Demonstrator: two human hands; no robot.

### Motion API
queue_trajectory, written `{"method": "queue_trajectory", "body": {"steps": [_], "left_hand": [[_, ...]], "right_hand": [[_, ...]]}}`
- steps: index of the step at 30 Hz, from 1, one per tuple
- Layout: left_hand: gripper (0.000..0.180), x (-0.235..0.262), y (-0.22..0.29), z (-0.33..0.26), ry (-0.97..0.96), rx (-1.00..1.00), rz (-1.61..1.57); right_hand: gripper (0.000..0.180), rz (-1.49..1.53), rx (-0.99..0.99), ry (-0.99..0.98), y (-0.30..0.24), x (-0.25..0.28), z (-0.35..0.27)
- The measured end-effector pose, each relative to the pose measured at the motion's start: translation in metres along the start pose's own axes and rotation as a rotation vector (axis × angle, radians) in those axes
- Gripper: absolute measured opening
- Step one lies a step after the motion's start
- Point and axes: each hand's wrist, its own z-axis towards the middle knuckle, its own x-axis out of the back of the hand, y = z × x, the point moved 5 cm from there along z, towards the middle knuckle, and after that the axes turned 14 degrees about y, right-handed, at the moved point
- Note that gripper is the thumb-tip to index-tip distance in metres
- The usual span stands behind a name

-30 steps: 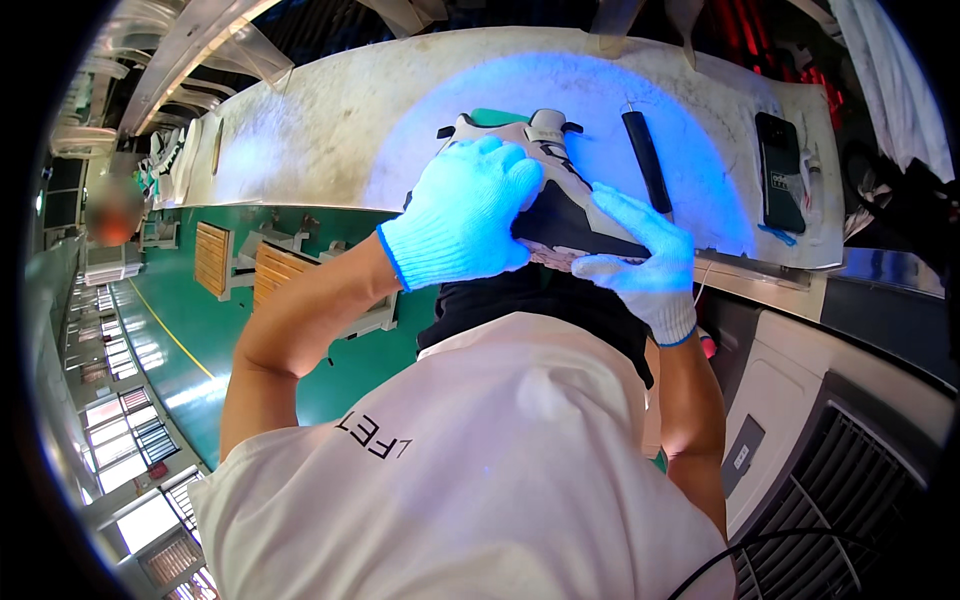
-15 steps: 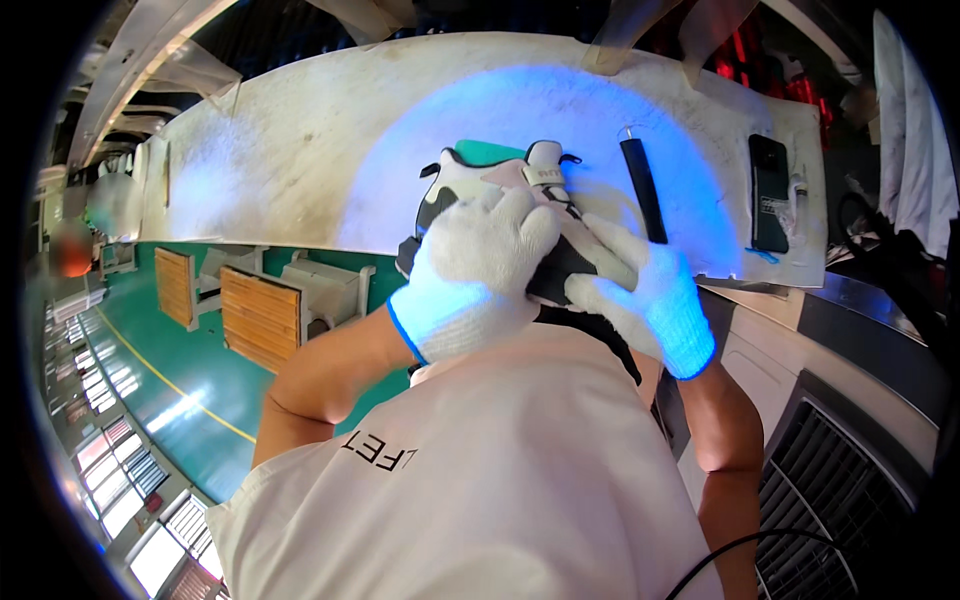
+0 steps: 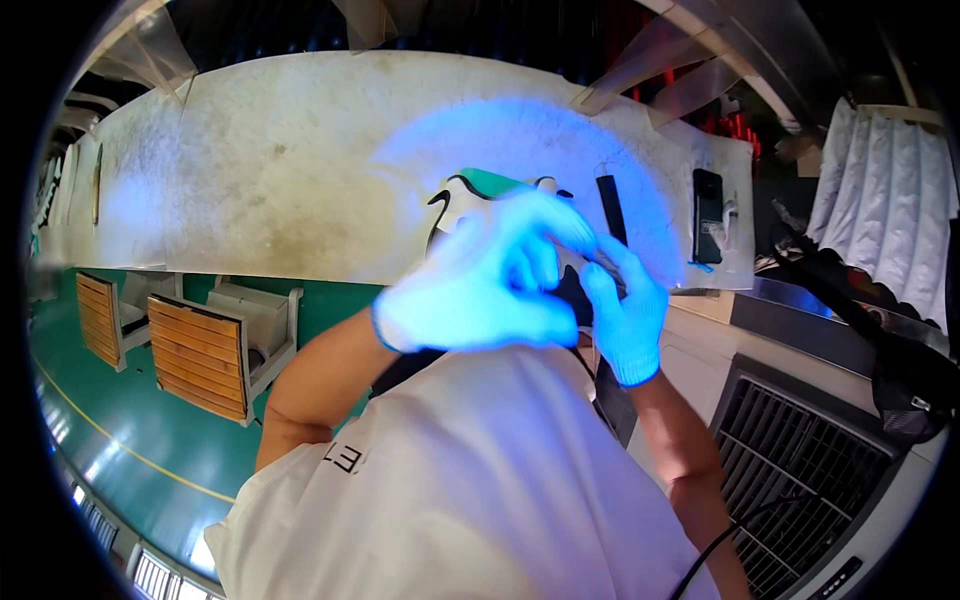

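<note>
Both my hands wear white knitted gloves, lit bright blue, above a padded white, black and green sewn piece (image 3: 487,182) at the table's near edge. My left hand (image 3: 490,285) is raised over it, slightly blurred, its fingers bent and its thumb held apart. Fingertips of my right hand (image 3: 628,315) come close to those of the left; whether they touch is unclear. The right thumb and forefinger are apart, and I see nothing held in either hand. Much of the sewn piece is hidden behind the gloves. Its exact kind cannot be made out.
A black-handled tool with a thin tip (image 3: 611,208) lies right of the sewn piece on the pale table (image 3: 290,200). Farther right is a dark phone (image 3: 707,215). Wood-slatted seats (image 3: 197,355) stand left, below the table. A black grille (image 3: 800,450) is at lower right.
My hands have come off the sewn piece they were pressing and lifted toward each other above it. The whole view has shifted, with the table's things now farther left.
</note>
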Motion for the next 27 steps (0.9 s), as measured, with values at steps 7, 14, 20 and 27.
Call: {"method": "queue_trajectory", "body": {"steps": [7,14,20,27], "left_hand": [[0.06,0.099,-0.03,-0.027,0.16,-0.425,0.74],[0.075,0.065,-0.031,0.021,-0.18,-0.637,1.014],[0.076,0.032,0.101,-0.002,-0.162,-0.495,0.96],[0.071,-0.063,0.151,0.009,-0.003,-0.16,1.385]], "right_hand": [[0.033,0.149,0.203,0.31,0.036,0.001,-0.033],[0.032,0.349,0.163,0.252,0.039,-0.011,-0.001],[0.052,1.051,-0.261,-0.093,0.041,-0.06,0.051],[0.071,1.561,-0.037,-0.389,0.049,-0.143,0.076]]}}
